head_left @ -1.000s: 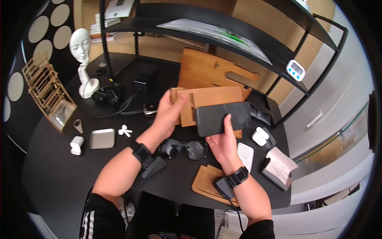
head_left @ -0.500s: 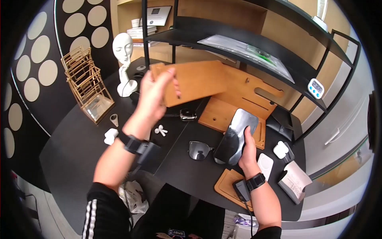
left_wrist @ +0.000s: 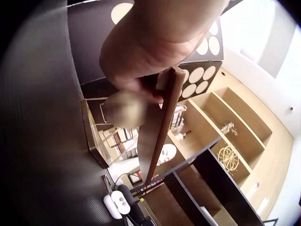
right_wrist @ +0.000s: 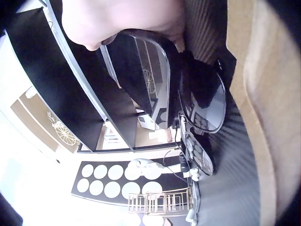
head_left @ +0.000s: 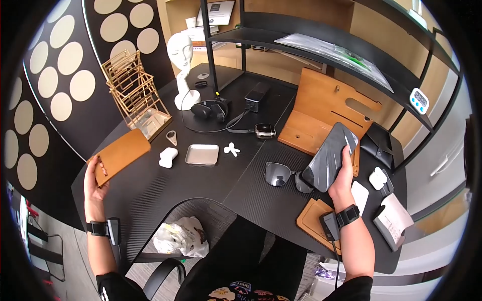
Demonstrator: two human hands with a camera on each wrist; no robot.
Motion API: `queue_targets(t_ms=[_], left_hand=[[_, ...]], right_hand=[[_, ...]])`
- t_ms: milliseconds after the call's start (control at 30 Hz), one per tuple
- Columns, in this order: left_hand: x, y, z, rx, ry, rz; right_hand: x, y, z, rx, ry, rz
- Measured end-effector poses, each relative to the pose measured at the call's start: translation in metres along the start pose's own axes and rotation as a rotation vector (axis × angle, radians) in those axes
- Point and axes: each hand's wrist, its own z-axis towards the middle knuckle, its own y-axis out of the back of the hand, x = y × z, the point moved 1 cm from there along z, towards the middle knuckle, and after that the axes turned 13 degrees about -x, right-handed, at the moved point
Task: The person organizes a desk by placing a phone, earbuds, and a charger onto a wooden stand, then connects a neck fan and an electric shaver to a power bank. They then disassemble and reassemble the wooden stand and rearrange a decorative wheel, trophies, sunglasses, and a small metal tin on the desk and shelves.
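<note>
At the far left of the head view, my left hand (head_left: 94, 181) grips one end of a flat brown wooden panel (head_left: 124, 152), raised over the desk's left side. The left wrist view shows that panel (left_wrist: 164, 129) edge-on beneath the hand (left_wrist: 155, 47). My right hand (head_left: 343, 176) holds a dark smartphone (head_left: 329, 156) tilted, its glossy screen catching reflections; the thumb lies along its side. Dark sunglasses (head_left: 277, 174) lie on the desk just left of the phone, which overlaps one lens. In the right wrist view the phone (right_wrist: 153, 70) is close beside the sunglasses (right_wrist: 207, 106).
A wooden docking stand (head_left: 314, 128) leans at the back right. A wooden tray (head_left: 310, 216), a white charger (head_left: 360, 195) and an earbuds case (head_left: 378, 177) are near my right arm. Left of centre are a metal tray (head_left: 202, 154), loose earbuds (head_left: 232, 149) and a white case (head_left: 168, 157).
My left hand has carried the wooden panel from in front of the stand to the far left. The right hand has lowered and tilted the phone toward the sunglasses. The head view has turned left.
</note>
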Motion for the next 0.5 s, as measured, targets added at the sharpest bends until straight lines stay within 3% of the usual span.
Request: queue_targets(t_ms=[33,100,167,233,300,333,367,433,500], left_hand=[[-0.002,0.004,-0.004,-0.097,-0.029,-0.022],[0.000,0.027,0.013,-0.038,-0.035,-0.033],[0.002,0.040,0.019,-0.003,-0.214,0.216],[0.003,0.040,0.019,-0.025,-0.187,0.221],[0.005,0.037,0.013,-0.209,-0.162,0.311],[0.008,0.053,0.030,-0.169,-0.267,0.446],[0.005,0.068,0.043,-0.182,-0.265,0.440],[-0.002,0.081,0.054,-0.199,-0.392,0.685],[-0.005,0.081,0.054,-0.434,-0.520,0.645]], right_hand=[[0.000,0.001,0.001,-0.014,-0.009,0.000],[0.001,-0.002,-0.001,-0.014,-0.018,-0.010],[0.004,-0.005,-0.007,-0.094,0.048,-0.020],[0.002,0.001,0.000,-0.020,0.008,-0.010],[0.001,0.004,0.002,-0.062,0.064,0.001],[0.002,0.003,0.001,-0.020,0.023,0.005],[0.002,0.001,0.000,-0.009,0.018,-0.003],[0.002,0.000,-0.001,-0.083,0.061,-0.018],[0.002,-0.001,-0.002,-0.075,0.061,-0.025]])
